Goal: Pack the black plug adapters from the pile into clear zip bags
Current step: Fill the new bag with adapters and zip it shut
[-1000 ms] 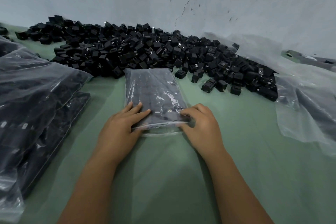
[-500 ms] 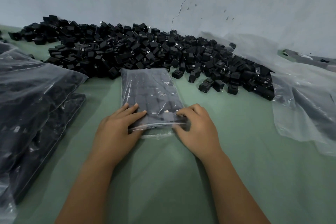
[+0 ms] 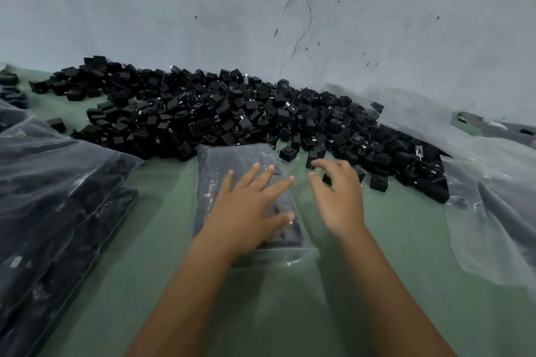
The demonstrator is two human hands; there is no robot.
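Clear plastic wraps the filled zip bag (image 3: 232, 165) at the centre of the frame, flat on the green desk (image 3: 290, 313) just below the pile of black adapters (image 3: 220, 116). Our left hand (image 3: 249, 211) rests on the bag, fingers (image 3: 251, 172) spread straight. Our right hand (image 3: 339, 197) hovers beside it, fingers loosely curled and apart, holding nothing. Larger filled bags (image 3: 55, 197) lie at the left.

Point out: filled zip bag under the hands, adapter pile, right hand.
filled zip bag (image 3: 213, 180): head view, upper left of its clear face.
adapter pile (image 3: 203, 116): head view, middle of the heap.
right hand (image 3: 339, 200): head view, back of the hand.
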